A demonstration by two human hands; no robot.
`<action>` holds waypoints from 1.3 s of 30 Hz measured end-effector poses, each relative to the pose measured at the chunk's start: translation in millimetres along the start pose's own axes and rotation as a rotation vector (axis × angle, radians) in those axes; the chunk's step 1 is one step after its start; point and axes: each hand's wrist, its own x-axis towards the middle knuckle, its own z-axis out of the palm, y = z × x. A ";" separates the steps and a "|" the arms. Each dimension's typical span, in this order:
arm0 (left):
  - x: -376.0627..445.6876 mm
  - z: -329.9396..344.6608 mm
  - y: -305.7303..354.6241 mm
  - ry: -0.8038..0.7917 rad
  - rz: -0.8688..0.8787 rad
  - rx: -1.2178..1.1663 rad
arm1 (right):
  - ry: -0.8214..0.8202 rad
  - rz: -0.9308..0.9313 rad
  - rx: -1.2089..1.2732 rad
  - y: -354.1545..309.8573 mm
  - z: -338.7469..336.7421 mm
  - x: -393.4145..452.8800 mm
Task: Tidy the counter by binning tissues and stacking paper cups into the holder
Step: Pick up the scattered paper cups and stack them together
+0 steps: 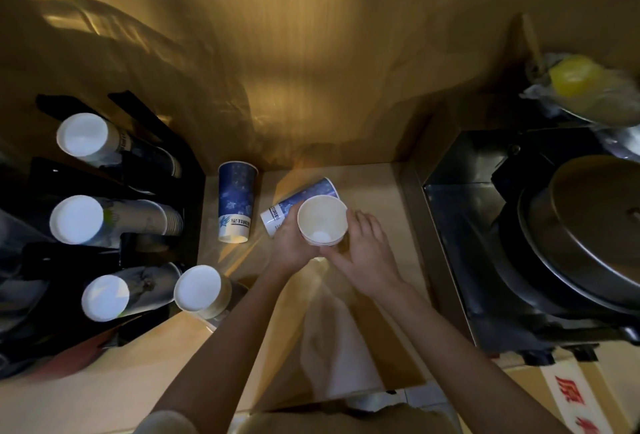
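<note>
Both hands meet over the middle of the wooden counter [374,187], holding a short nested stack of white paper cups [322,220] upright, mouth toward the camera. The left hand [294,243] wraps the stack's left side with fingers curled around the wall; the right hand [367,253] cups the right side and the bottom, its fingers lightly spread and the thumb reaching under the base. Behind the stack, touching or just behind the left hand, a blue printed cup [301,201] lies on its side, mouth toward the counter's back edge. Just left of it, a taller blue paper cup [235,201] also lies on its side near the back wall, base toward the camera. Along the counter's left edge sits a black cup holder [187,170], with three sleeves of cups lying in its slots, their white bottoms facing the camera: one at the rear [83,133], one in the middle [78,218], one at the front [105,296]. A further cup stack [199,288] rests just beside the holder's front corner. A white tissue or cloth [339,347] lies on the counter's near edge beneath the forearms. To the right of the counter stands a steel basin with a large metal lid [595,225].
</note>
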 end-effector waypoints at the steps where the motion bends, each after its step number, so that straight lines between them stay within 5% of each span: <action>1: -0.2 0.3 -0.1 0.000 0.007 -0.013 | -0.003 0.005 -0.020 -0.4 -0.4 0.4; 7: -0.1 8.4 -10.4 0.027 0.020 -0.057 | -0.053 0.043 0.048 0.1 -4.8 5.3; 13: 8.9 6.4 -4.4 -0.032 0.042 -0.025 | -0.001 0.298 0.676 5.3 -5.8 8.1; 16: 11.3 12.8 5.7 -0.080 0.016 0.001 | 0.084 0.402 0.801 14.5 -6.2 15.3; 21: 15.2 40.2 23.9 -0.165 0.088 -0.002 | 0.159 0.477 0.785 34.0 -27.1 17.5; 32: 26.2 95.0 39.5 -0.077 0.096 0.082 | 0.177 0.412 0.591 73.4 -54.3 16.2; 39: 21.4 95.7 40.6 -0.096 0.102 0.130 | 0.058 0.470 0.425 80.5 -60.0 30.6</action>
